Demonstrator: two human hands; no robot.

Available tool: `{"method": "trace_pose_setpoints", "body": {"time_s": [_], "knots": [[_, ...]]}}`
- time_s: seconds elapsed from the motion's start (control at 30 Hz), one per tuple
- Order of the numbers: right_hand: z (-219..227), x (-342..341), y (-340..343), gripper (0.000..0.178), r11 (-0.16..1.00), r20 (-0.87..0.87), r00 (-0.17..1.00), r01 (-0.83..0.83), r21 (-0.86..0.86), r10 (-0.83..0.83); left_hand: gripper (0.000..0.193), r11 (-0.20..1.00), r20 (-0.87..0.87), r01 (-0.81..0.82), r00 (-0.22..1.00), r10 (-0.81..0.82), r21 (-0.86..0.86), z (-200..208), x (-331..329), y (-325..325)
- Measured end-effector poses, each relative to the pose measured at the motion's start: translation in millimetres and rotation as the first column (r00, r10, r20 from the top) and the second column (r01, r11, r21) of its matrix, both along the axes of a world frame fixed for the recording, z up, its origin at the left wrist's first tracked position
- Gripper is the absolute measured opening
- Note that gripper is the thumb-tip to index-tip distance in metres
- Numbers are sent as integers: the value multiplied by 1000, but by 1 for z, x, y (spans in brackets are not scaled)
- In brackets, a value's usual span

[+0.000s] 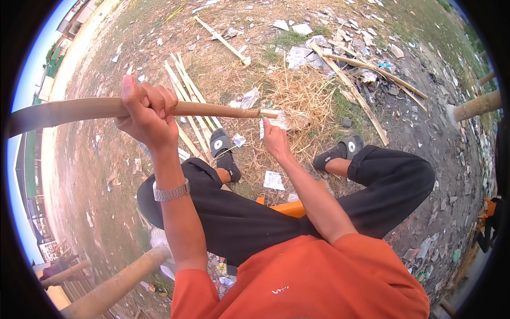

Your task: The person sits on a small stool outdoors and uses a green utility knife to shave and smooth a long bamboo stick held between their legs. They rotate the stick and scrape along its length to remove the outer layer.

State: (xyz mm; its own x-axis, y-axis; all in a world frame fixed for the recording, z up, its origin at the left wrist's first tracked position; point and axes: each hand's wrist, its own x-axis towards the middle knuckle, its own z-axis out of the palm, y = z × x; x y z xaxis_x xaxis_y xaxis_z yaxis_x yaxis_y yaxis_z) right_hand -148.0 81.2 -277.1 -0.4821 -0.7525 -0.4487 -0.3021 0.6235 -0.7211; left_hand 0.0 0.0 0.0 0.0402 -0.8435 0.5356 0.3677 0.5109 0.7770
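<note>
Where dry grass thins into grey-brown dirt, the rough ground (101, 186) is littered with pale, jagged scraps. Across it spread the legs of a seated person in soft black trousers (239, 218), below a smooth orange-red shirt (297, 282). A long bamboo length (95, 108), tan and smooth with a ringed node near its far end, crosses in front of the person, wide at the left rim and slender toward the middle. Thick, round bamboo pole (117, 282) at lower left; beyond the left foot, flat split slats (187, 84) lie roughly side by side. Brittle yellow straw (308, 95) forms a tangled patch past the right hand. The left hand (149, 109) is wrapped tightly around the bamboo length; the right hand (276, 141), fingers bent, is at its narrow tip, though whether it grips anything I cannot tell. Dark sandals (220, 142) cover the feet. A metal-link watch (171, 191) circles the left wrist, and a thin white paper scrap (273, 180) lies between the feet.
</note>
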Motion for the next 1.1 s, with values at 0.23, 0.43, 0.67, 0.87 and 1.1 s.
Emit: {"method": "trace_pose_setpoints", "body": {"time_s": [0.23,0.43,0.67,0.87,1.1], "knots": [[-13,-24,1,73,1000,-52,999,-3,-2,3,44,1000,-36,-18,999,17,-20,-8,2,-2],[-45,-17,3,76,993,-101,990,108,49,-102,45,1000,-36,11,999,-12,-3,1,-3,-1],[-65,-19,8,73,986,-114,990,98,137,-83,44,1000,3,15,1000,-15,-1,1,-4,-1],[-67,-34,24,57,999,108,994,29,-13,-28,43,998,14,62,998,-62,11,-2,8,-3],[-19,-6,34,42,975,199,979,2,-222,44,43,973,59,231,971,-230,0,-3,13,-7]]}}
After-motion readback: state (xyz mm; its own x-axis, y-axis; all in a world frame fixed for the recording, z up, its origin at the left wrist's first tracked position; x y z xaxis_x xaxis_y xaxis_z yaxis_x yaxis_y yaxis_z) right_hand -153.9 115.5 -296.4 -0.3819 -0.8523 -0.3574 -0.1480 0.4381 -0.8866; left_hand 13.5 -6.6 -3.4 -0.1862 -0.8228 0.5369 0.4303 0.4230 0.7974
